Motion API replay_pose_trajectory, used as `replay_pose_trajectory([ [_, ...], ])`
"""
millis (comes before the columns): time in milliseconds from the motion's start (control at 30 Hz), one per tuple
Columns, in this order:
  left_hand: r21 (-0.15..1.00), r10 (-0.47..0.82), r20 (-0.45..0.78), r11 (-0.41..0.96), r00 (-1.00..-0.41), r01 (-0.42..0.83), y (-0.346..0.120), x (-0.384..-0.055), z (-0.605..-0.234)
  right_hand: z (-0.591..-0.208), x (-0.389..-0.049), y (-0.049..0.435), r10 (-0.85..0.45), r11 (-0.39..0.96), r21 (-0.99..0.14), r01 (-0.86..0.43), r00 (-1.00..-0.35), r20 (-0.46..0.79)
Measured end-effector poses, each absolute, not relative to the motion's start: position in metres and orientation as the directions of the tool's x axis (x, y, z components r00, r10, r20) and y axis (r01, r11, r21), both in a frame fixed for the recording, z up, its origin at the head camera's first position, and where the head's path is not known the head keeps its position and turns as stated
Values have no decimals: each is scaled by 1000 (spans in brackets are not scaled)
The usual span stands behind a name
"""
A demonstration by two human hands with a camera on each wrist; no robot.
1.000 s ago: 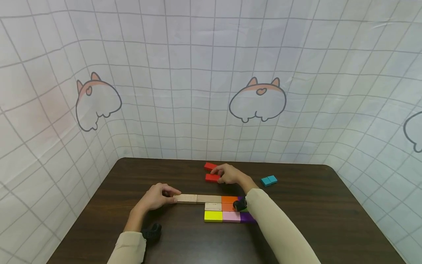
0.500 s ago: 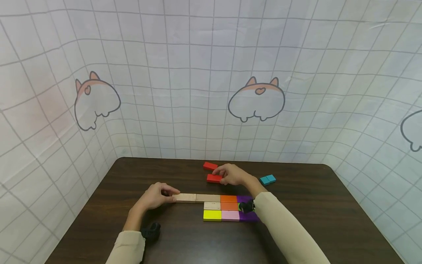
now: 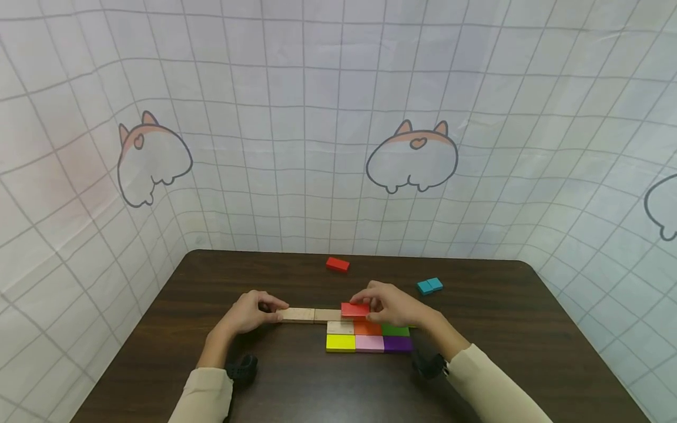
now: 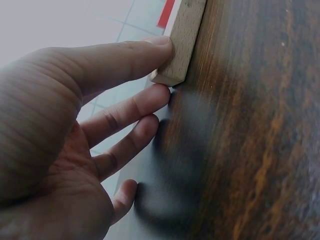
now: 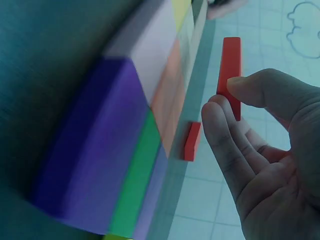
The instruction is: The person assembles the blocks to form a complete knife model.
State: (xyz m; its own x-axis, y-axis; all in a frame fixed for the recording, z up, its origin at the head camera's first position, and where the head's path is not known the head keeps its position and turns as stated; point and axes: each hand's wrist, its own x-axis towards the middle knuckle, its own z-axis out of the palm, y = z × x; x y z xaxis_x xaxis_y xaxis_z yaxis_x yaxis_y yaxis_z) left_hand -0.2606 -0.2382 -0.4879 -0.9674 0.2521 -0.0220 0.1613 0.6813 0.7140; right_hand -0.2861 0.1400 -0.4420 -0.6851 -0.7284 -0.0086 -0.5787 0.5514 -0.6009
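Wooden blocks (image 3: 298, 315) barring space between hands (image 3: 246, 314) (image 3: 390, 302), room in front, wall (image 3: 307, 170) behind

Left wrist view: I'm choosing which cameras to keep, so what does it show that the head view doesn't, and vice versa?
Only left wrist: the left palm, and the end face of the leftmost wooden block.
Only head: the right hand, blue blocks, yellow block and pink block.
Both: the left hand at that wooden block, the dark table, gridded backdrop and something red.

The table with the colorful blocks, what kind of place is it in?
Probably an indoor booth: a dark wood-grain table, grid-patterned cloth with cartoon animal drawings behind and beside it, and colorful flat blocks.
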Motion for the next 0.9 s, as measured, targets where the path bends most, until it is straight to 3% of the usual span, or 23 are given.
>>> replay_pose_trajectory([
  [233,712,247,-23,685,-969,158,-238,-260,-488,-452,-257,150,-756,497,-622,-605,-654,31],
  [900,716,247,-23,681,-969,156,-238,-260,-489,-463,-219,139,-765,527,-656,-540,-638,-89],
])
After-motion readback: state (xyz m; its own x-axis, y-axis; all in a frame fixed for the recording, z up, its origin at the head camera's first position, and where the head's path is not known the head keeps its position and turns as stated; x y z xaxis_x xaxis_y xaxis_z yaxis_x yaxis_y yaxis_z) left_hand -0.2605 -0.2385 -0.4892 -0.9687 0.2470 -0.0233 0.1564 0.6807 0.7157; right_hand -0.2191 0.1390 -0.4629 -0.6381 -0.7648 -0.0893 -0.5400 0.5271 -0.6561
